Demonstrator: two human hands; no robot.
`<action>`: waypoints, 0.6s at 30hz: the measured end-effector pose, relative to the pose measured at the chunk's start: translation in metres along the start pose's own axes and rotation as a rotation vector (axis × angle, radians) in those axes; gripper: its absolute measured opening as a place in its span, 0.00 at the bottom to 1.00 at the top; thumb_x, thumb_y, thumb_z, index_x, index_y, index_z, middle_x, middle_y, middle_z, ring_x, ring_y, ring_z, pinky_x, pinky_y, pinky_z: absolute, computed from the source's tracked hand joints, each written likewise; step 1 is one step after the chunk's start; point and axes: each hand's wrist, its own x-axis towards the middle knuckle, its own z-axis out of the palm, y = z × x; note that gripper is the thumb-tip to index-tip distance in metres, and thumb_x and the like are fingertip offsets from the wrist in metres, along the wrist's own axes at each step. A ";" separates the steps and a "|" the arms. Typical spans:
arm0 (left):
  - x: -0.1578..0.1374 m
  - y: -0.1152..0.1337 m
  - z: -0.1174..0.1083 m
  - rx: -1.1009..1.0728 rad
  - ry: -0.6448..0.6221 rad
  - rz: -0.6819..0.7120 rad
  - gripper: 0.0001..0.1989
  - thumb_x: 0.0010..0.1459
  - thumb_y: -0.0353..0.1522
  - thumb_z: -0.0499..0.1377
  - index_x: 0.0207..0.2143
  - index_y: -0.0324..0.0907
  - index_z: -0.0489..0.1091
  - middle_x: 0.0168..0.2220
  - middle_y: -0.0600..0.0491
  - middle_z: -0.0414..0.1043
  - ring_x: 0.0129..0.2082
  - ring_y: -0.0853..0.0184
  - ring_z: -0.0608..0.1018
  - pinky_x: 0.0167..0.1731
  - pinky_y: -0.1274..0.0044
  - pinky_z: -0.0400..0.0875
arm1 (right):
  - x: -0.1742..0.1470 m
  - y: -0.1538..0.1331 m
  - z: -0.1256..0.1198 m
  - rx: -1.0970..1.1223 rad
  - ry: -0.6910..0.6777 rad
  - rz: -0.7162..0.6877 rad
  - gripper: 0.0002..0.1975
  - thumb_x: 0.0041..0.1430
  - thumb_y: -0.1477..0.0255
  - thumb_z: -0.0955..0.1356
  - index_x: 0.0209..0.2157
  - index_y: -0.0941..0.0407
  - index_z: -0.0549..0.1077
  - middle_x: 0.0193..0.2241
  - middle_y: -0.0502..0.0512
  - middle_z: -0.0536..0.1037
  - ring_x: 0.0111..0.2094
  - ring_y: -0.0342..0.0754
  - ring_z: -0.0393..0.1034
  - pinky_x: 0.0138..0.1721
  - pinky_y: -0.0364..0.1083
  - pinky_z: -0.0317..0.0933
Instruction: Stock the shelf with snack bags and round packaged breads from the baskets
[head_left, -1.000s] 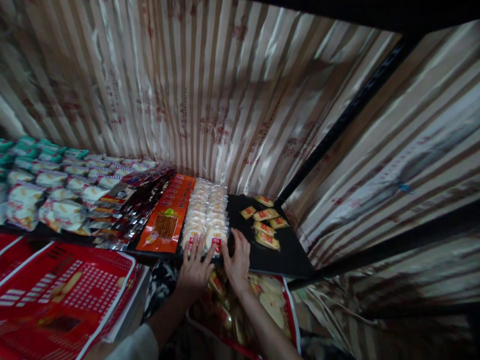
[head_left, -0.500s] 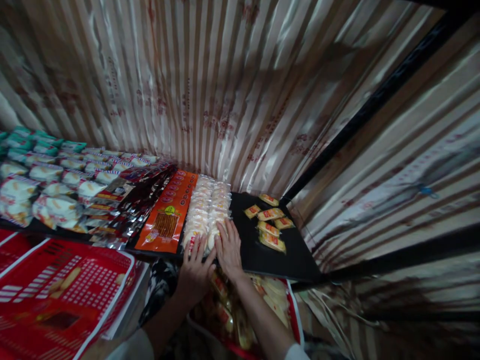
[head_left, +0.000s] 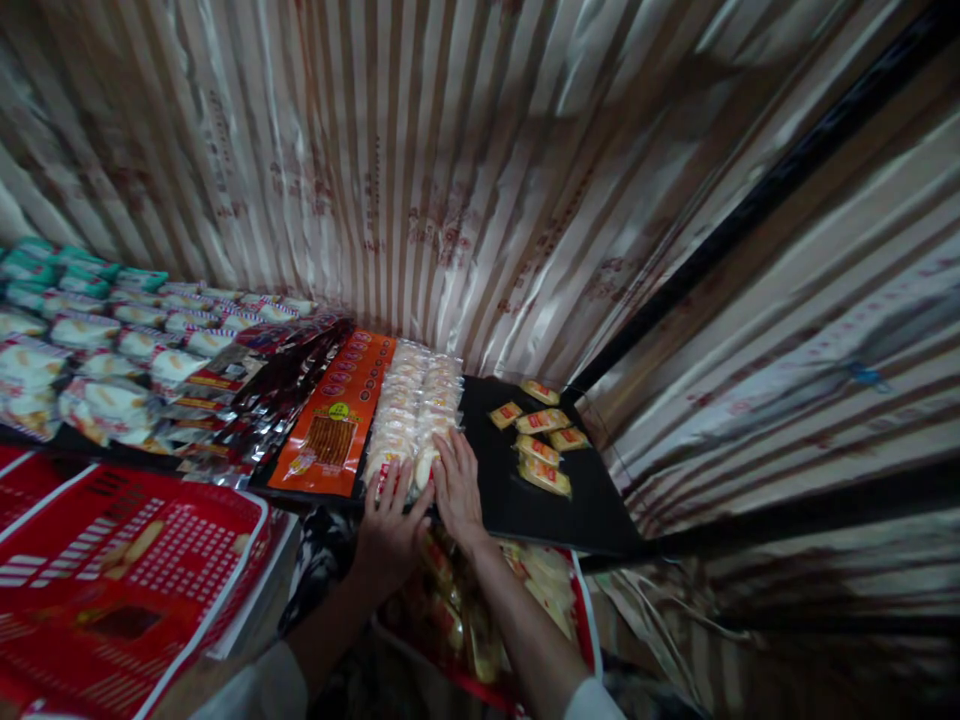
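Two side-by-side rows of small clear-wrapped white snack packets [head_left: 401,400] run from front to back on a black shelf [head_left: 525,520]. My left hand [head_left: 391,525] rests with fingers spread on the front packet of the left row. At the right row's front end, my right hand [head_left: 457,485] lies along the packets' outer side, fingers stretched out. Neither hand grips a packet. An orange snack bag [head_left: 334,415] lies flat just left of the rows. To the right, several yellow-wrapped snack packets [head_left: 541,450] are scattered on the shelf.
Dark shiny packs [head_left: 277,390] and rows of white snack bags [head_left: 90,345] fill the shelf's left part. Below stand a red printed box [head_left: 127,580] and an open red-lined box [head_left: 589,610] of wrapped snacks. A striped curtain [head_left: 420,180] hangs behind; a black pole [head_left: 720,230] slants at right.
Both hands stay on the front of the white packet rows; the right hand has shifted very slightly. The view has tilted a little.
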 end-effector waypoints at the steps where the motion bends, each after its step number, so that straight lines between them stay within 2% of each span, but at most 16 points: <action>1: 0.000 0.000 0.001 -0.003 0.003 -0.004 0.22 0.58 0.38 0.53 0.55 0.48 0.64 0.60 0.42 0.58 0.61 0.51 0.58 0.58 0.58 0.49 | 0.001 -0.001 0.000 -0.001 0.003 0.006 0.22 0.66 0.65 0.54 0.57 0.54 0.63 0.61 0.59 0.56 0.63 0.52 0.46 0.59 0.57 0.52; 9: 0.002 0.000 -0.001 -0.039 -0.005 -0.028 0.24 0.59 0.38 0.50 0.55 0.35 0.63 0.59 0.40 0.61 0.61 0.53 0.59 0.59 0.59 0.48 | 0.001 -0.003 0.001 -0.019 0.014 0.015 0.22 0.66 0.64 0.53 0.57 0.52 0.63 0.61 0.57 0.56 0.62 0.52 0.46 0.58 0.57 0.53; 18: 0.013 -0.003 -0.011 -0.036 -0.006 -0.062 0.18 0.59 0.34 0.50 0.50 0.39 0.69 0.55 0.43 0.67 0.58 0.56 0.64 0.57 0.63 0.53 | 0.002 -0.003 0.001 -0.011 -0.010 0.031 0.22 0.66 0.64 0.54 0.59 0.52 0.60 0.62 0.57 0.55 0.63 0.52 0.45 0.59 0.57 0.52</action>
